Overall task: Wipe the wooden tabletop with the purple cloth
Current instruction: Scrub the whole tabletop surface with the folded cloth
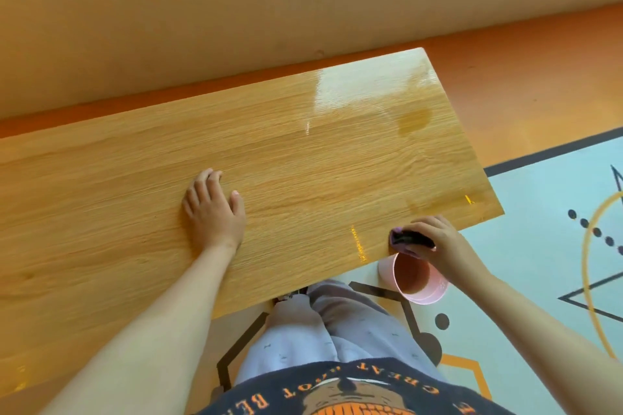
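From here I see the left hand (215,212) lying flat on the wooden tabletop (303,162), fingers straight and close together, thumb set apart. Further right, at the table's near edge by its right corner, the right hand (441,241) curls its fingers round the bunched purple cloth (408,241), just above a pink bucket (387,271).

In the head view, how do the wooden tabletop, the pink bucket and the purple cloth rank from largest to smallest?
1. wooden tabletop
2. pink bucket, on the floor, farther from the camera
3. purple cloth, bunched in the right hand, so partly hidden
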### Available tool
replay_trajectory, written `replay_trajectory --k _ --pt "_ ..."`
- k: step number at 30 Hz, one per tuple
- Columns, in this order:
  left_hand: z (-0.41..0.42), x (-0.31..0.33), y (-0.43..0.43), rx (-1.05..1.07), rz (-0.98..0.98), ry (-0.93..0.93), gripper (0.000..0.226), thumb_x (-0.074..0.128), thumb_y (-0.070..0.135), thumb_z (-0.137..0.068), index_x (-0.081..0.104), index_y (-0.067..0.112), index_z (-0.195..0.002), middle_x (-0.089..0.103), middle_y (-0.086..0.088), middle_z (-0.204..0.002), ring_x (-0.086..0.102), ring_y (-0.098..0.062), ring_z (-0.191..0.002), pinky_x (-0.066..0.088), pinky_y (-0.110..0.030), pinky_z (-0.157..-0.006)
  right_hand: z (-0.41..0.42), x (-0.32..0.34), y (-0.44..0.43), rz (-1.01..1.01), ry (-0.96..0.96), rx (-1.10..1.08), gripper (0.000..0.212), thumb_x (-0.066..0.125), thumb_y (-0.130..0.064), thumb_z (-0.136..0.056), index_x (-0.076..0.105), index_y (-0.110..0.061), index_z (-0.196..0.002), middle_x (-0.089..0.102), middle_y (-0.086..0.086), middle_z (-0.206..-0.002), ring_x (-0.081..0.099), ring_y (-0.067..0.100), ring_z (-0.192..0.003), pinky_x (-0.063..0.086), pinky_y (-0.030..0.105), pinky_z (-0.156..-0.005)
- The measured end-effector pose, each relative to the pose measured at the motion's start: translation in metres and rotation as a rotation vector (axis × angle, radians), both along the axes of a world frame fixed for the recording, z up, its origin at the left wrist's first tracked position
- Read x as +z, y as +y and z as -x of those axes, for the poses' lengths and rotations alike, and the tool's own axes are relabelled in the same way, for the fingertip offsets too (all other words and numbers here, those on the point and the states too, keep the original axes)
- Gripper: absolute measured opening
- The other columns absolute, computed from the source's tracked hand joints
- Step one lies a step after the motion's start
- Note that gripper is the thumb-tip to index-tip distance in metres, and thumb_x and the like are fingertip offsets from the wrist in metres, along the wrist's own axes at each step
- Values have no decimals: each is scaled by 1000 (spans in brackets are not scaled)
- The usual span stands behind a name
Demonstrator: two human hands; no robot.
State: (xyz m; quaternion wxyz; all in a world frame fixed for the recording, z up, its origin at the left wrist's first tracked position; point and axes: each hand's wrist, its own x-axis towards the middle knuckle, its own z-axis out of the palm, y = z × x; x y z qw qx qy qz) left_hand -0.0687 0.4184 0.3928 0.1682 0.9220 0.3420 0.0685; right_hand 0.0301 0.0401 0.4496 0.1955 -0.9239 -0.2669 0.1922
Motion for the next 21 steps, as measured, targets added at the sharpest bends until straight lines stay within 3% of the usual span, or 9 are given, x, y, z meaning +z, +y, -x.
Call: replay_trajectory --k 6,9,12,16,21 --pt "-1 12 -7 -35 82 -11 45 51 22 -92 45 5 -133 42 -13 -142 35 -33 -130 24 -48 -110 -57 -10 39 -2 -118 -154 31 75 -7 -73 68 -5 -103 63 13 -98 52 34 -99 35 31 -81" --pt "2 28 -43 -164 141 -83 47 47 22 -95 39 6 -138 41 -12 -143 35 -28 -132 26 -43 -111 -62 -13 63 -15 -152 -288 30 72 -10 -76 67 -5 -105 62 15 -102 50 35 -103 36 33 -82" --pt "12 28 -90 -346 196 -32 53 36 31 -95 32 9 -143 36 -6 -148 30 -22 -137 21 -37 -115 -39 -12 79 -37 -190 -417 26 70 -13 -80 66 -6 -105 62 13 -103 49 32 -103 35 32 -82" --pt "14 12 -128 -522 135 90 57 32 37 -89 36 11 -140 41 -6 -145 31 -23 -136 20 -40 -116 12 -13 92 -145 -152 -352 25 73 -20 -77 68 -15 -101 63 8 -96 53 28 -97 43 36 -80" --pt "13 0 -136 -550 -3 94 54 38 37 -88 44 10 -135 48 -7 -139 32 -23 -134 14 -41 -116 37 -14 79 -193 -129 -241 27 73 -22 -78 68 -11 -102 61 5 -89 52 24 -89 44 34 -76"
